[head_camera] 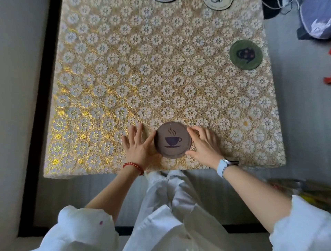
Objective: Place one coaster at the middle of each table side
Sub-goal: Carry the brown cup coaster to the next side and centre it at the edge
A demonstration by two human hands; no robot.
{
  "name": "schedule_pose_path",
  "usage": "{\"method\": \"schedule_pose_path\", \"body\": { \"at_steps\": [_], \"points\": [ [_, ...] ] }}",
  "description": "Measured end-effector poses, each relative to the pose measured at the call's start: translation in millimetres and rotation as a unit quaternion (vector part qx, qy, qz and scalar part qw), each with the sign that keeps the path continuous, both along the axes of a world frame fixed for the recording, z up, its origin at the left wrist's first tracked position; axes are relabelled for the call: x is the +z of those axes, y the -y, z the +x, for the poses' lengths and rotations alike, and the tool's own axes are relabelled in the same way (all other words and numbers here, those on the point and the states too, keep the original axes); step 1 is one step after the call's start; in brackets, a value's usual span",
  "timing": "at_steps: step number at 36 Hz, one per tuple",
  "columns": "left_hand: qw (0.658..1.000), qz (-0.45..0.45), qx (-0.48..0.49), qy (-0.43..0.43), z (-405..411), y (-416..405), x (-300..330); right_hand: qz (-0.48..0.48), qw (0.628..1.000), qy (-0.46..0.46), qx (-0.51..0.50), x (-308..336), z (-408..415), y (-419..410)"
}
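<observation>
A round brown coaster (172,140) with a steaming-cup print lies flat near the middle of the table's near edge. My left hand (138,146) rests flat on the cloth, thumb against the coaster's left rim. My right hand (204,145) touches its right rim with thumb and fingertips. A green coaster (246,54) with a teapot print lies by the right edge. Two more coasters, one pale (218,4) and one dark-rimmed (164,0), are cut off at the far edge. The table (125,71) wears a gold and white flower cloth.
A dark strip (40,89) runs along the table's left side on the grey floor. Blue and dark fabric items (315,19) lie on the floor at the far right, small red bits (327,80) beside them. Colourful objects (308,189) sit near my right arm.
</observation>
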State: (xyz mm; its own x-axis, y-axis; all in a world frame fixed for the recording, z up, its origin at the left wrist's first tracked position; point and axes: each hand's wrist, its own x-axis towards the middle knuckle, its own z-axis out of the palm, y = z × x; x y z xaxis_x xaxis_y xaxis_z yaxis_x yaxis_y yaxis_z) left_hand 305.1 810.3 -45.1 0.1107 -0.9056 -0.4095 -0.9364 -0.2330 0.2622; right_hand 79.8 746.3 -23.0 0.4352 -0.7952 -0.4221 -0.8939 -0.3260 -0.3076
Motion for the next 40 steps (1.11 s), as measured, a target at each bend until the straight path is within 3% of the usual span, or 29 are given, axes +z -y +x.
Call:
{"method": "schedule_pose_path", "body": {
  "at_steps": [20,40],
  "points": [
    [0.999,0.023,0.015,0.024,-11,5,-5,0.002,0.999,0.019,-0.027,-7,-7,-1],
    [0.999,0.001,0.035,-0.013,9,-1,5,0.029,0.998,0.004,-0.052,4,12,-7]
  ]
}}
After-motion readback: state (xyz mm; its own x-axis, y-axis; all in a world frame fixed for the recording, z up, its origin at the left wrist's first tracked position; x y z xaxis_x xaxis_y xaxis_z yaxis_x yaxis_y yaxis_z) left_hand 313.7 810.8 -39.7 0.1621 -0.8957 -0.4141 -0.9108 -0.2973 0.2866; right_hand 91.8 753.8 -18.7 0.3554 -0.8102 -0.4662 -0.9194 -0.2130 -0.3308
